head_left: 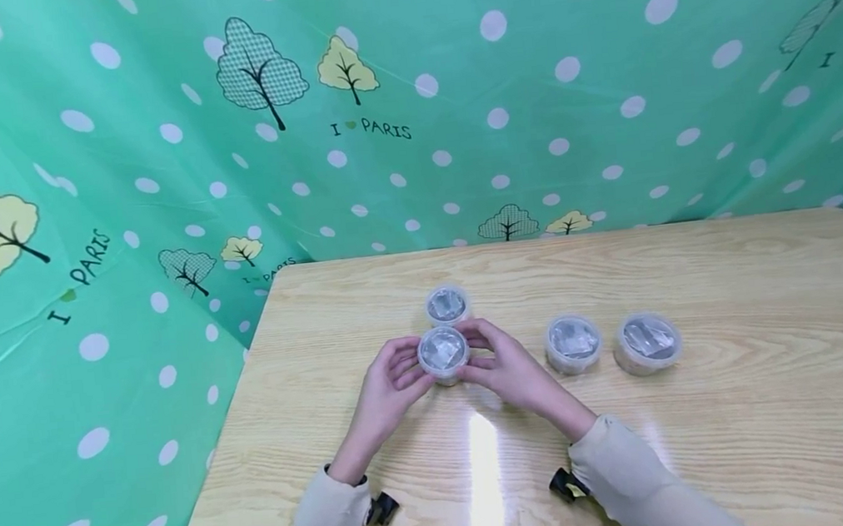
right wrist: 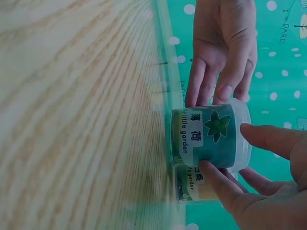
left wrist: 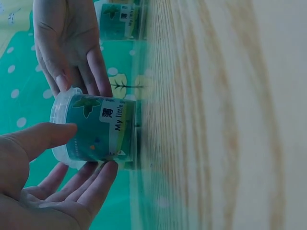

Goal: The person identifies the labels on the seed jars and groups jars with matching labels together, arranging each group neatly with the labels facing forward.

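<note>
Both hands (head_left: pixel 394 380) (head_left: pixel 504 364) grip teal-labelled tub (left wrist: pixel 93 132) from opposite sides; second tub (head_left: pixel 447 303) just behind

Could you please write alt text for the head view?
A person's left hand and right hand hold a clear-lidded plastic tub at a wooden table, in front of a second tub. Two more tubs stand to the right, and a green polka-dot cloth hangs behind.
</note>
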`<move>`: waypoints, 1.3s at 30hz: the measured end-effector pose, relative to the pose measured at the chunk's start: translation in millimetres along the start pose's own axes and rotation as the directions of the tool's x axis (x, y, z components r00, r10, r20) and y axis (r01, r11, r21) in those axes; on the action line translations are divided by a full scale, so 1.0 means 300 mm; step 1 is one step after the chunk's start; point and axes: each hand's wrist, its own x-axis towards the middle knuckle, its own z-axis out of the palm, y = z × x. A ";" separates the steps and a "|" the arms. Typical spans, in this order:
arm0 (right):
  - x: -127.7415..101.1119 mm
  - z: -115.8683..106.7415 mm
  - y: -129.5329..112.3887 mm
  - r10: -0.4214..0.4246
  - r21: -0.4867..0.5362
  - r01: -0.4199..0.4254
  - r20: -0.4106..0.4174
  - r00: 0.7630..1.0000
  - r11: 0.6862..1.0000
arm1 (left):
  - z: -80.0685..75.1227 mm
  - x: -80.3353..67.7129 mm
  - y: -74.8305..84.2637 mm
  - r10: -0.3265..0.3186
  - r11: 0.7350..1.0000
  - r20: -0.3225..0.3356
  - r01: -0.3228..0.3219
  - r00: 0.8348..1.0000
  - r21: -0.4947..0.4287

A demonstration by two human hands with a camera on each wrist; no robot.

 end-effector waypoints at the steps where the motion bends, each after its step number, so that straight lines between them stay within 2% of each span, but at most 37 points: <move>1: 0.000 0.000 0.001 0.000 -0.002 0.000 0.000 1.000 1.000 | 0.000 -0.001 0.000 -0.004 1.000 0.000 0.004 1.000 0.005; 18: 0.001 0.011 -0.002 -0.011 -0.032 0.010 -0.023 1.000 0.999 | -0.004 -0.004 0.006 -0.010 0.998 -0.012 0.011 1.000 0.062; 22: -0.008 0.008 -0.011 -0.034 -0.097 0.030 -0.043 0.998 0.995 | -0.008 -0.010 0.012 -0.005 0.996 -0.014 0.006 1.000 0.085; 26: -0.021 -0.002 -0.024 -0.074 -0.166 0.063 -0.063 0.995 0.984 | -0.020 -0.015 0.022 0.036 0.993 -0.028 -0.033 0.999 0.113; 31: -0.039 -0.022 -0.046 -0.107 -0.232 0.087 -0.078 0.991 0.969 | -0.031 -0.018 0.041 0.076 0.992 -0.033 -0.072 0.997 0.102; 39: -0.075 -0.062 -0.078 -0.208 -0.325 0.164 -0.105 0.972 0.932 | -0.008 -0.026 0.113 0.113 0.980 -0.015 -0.109 0.993 0.164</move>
